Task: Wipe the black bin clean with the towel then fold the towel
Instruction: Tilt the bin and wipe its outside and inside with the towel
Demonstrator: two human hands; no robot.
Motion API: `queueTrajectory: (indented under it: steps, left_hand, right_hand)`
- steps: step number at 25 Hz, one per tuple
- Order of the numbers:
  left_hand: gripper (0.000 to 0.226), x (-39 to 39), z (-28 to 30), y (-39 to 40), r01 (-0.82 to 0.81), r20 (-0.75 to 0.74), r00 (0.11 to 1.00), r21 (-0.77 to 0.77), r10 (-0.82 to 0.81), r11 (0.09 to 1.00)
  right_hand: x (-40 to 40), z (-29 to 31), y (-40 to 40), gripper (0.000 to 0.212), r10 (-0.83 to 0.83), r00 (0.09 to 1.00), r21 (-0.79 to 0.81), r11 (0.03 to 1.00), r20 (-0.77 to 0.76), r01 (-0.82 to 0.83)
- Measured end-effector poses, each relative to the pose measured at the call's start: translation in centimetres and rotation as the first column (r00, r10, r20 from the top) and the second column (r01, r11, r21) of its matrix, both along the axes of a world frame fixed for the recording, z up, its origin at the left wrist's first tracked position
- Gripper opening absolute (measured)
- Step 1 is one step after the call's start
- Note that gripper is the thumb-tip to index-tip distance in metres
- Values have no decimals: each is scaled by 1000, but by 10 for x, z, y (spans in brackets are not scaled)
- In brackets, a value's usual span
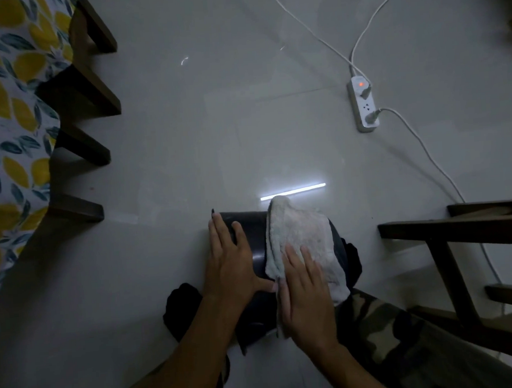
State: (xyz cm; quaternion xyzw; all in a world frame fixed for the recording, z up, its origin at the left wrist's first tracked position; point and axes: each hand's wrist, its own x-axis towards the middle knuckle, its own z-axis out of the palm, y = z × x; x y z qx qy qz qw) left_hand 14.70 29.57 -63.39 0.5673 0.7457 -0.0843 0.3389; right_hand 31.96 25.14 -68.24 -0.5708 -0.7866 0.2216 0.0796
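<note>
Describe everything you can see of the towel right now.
The towel is pale, whitish and fluffy, like terry cloth, with faint grey marks. It lies unfolded, draped over the curved side of the black bin, which lies on its side. The right hand presses flat on its near part; the left hand rests on the bin beside it.

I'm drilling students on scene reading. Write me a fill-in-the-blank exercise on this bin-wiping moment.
1. The right hand presses the ____ against the black bin.
2. The left hand rests flat on the ____.
3. The power strip lies on the ____.
4. The tablecloth is printed with yellow ____.

Missing words: towel; bin; floor; lemons
</note>
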Motion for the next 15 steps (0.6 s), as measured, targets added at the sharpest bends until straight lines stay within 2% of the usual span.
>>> queueTrajectory:
  steps: [4, 8, 11, 13, 15]
  left_hand:
    - [150, -2, -3, 1, -2, 21, 1000, 3, 2, 1000]
    - [150, -3, -1, 4, -54, 45, 997, -34, 56, 998]
    - [150, -1, -1, 4, -57, 48, 997, -42, 59, 997]
    - [149, 1, 0, 3, -53, 32, 998, -44, 54, 998]
    - [147, 2, 1, 3, -51, 21, 998, -50, 52, 997]
  right_hand:
    - [-19, 2, 54, 48, -63, 998, -1, 998, 2, 63]
    - [-46, -5, 124, 37, -41, 986, -70, 996, 160, 53]
    - [-56, -10, 167, 45, 75, 959, -328, 944, 274, 20]
    - [-62, -18, 192, 55, 168, 934, -540, 841, 317, 32]
    - [-64, -23, 208, 62, 223, 920, -643, 765, 324, 41]
